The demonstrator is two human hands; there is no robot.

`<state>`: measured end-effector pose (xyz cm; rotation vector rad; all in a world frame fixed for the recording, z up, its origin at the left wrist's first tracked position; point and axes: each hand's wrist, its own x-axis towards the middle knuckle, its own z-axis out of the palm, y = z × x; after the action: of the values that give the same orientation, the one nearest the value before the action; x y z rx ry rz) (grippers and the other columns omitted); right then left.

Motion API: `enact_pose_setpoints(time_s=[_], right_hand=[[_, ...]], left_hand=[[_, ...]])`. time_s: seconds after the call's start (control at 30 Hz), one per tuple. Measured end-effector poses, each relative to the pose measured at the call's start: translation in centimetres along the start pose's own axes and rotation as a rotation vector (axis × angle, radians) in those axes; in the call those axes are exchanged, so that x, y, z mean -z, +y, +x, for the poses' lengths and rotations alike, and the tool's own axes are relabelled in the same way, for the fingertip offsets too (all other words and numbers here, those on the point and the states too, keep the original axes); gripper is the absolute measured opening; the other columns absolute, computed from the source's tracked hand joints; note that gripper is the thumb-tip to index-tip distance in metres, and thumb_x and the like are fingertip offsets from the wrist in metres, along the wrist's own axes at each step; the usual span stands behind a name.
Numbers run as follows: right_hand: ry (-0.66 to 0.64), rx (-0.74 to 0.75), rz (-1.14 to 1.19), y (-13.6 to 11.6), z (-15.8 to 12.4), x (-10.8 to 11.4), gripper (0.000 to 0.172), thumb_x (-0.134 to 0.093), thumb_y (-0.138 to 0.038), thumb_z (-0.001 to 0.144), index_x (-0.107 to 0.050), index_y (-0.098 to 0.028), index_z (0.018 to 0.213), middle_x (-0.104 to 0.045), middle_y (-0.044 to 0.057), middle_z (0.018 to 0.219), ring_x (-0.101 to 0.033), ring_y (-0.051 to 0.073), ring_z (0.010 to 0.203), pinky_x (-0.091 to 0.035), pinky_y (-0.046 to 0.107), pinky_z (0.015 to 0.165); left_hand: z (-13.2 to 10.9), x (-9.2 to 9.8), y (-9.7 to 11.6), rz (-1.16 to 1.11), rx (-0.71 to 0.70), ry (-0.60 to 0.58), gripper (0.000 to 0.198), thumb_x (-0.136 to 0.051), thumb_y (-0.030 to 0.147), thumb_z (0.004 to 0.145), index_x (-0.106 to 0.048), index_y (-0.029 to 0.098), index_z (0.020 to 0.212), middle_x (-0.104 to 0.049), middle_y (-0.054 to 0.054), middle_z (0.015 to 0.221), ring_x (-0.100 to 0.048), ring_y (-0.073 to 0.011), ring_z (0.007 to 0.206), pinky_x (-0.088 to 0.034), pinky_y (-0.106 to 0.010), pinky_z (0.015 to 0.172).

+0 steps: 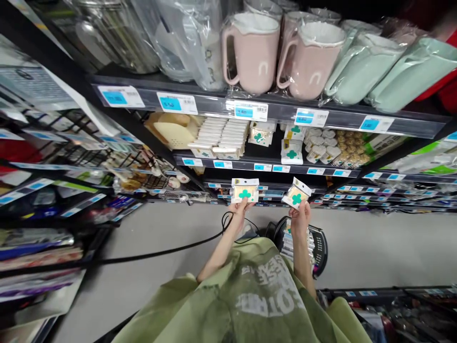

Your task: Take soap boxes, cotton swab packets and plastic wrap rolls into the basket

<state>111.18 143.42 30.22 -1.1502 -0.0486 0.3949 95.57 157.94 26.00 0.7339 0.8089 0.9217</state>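
Out front of the black lower shelf (243, 166), left hand (239, 212) is clamped on a flat white plastic pack with green clover print (245, 194), right hand (301, 215) on a tilted matching pack (296, 196), hands apart. Both are off the shelf, neither in the black plastic basket (322, 252) on the grey floor (171, 221), which holds other white packages (286, 244); similar clover packs (292, 154) sit shelved. Right forearm (302, 255) partly blocks the basket, black cable (160, 249) runs close by left wrist (234, 226).
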Motion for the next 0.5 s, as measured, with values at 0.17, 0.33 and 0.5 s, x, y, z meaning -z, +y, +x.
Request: enact_pose_setpoints(time_s=[0.17, 0.33, 0.5], right_hand=[[0.042, 0.007, -0.003, -0.3, -0.1, 0.5, 0.053, -0.082, -0.067, 0.078, -0.057, -0.021, 0.084, -0.065, -0.006, 0.066, -0.052, 0.008, 0.042, -0.037, 0.021, 0.041], [0.063, 0.023, -0.008, -0.7, -0.1, 1.7, 0.052, -0.079, -0.068, 0.081, -0.059, -0.021, 0.089, -0.062, -0.006, 0.062, -0.052, 0.008, 0.044, -0.039, 0.022, 0.044], [0.088, 0.028, -0.013, -0.5, 0.2, 2.6, 0.051, -0.078, -0.068, 0.081, -0.062, -0.021, 0.093, -0.065, -0.005, 0.065, -0.052, 0.009, 0.045, -0.04, 0.024, 0.045]], left_hand=[[0.2, -0.6, -0.4, 0.015, -0.002, -0.007, 0.04, -0.095, 0.05, 0.07, -0.071, 0.018, 0.076, -0.075, -0.003, 0.074, -0.078, -0.0251, 0.079, -0.066, -0.049, 0.092], [0.1, -1.6, -0.4, 0.03, 0.022, -0.051, 0.048, -0.095, 0.054, 0.067, -0.072, 0.016, 0.084, -0.079, -0.008, 0.086, -0.079, -0.0291, 0.089, -0.064, -0.053, 0.095], [-0.3, -2.1, -0.3, 0.048, 0.054, -0.084, 0.052, -0.095, 0.057, 0.068, -0.073, 0.016, 0.092, -0.081, -0.009, 0.092, -0.078, -0.0306, 0.094, -0.063, -0.054, 0.099]])
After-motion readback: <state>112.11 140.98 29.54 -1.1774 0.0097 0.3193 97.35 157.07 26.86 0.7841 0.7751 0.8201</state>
